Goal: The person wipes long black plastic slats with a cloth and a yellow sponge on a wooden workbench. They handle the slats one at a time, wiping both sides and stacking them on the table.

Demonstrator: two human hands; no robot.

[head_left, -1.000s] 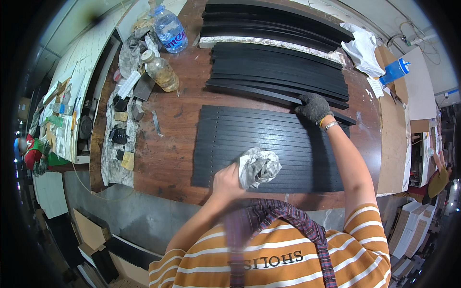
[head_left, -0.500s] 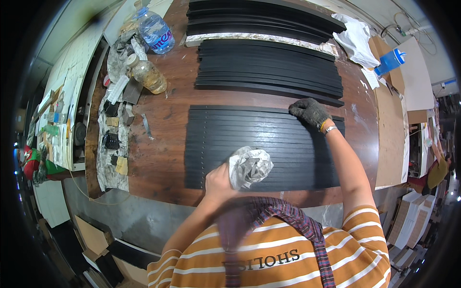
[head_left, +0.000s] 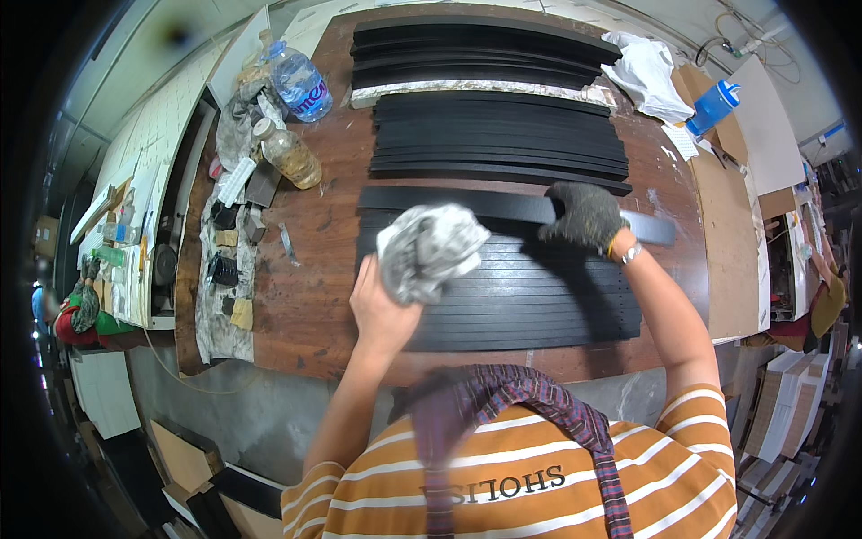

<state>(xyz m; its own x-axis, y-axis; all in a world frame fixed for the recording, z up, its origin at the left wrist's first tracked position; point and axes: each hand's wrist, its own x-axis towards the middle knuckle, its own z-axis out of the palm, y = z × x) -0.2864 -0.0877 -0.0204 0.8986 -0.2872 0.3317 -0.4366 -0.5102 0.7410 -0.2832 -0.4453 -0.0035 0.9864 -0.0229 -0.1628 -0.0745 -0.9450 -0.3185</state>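
Observation:
A crumpled, grey-stained white rag is bunched in my bare left hand, above the left part of a row of black slats laid side by side. My right hand, in a dark grey knit glove, is closed around one black slat near its right end. That slat slants over the far edge of the row, its right end tipped up and sticking out past the others. The rag hides part of the row beneath it.
Beyond lie two more stacks of black slats, the farther one by a pale strip. At left stand a large water bottle, a smaller murky bottle and a stained cloth. A white cloth and blue bottle sit far right.
My right hand has taken hold of a slat at the row's far edge and raised its right end. My left hand has moved up and left with the rag.

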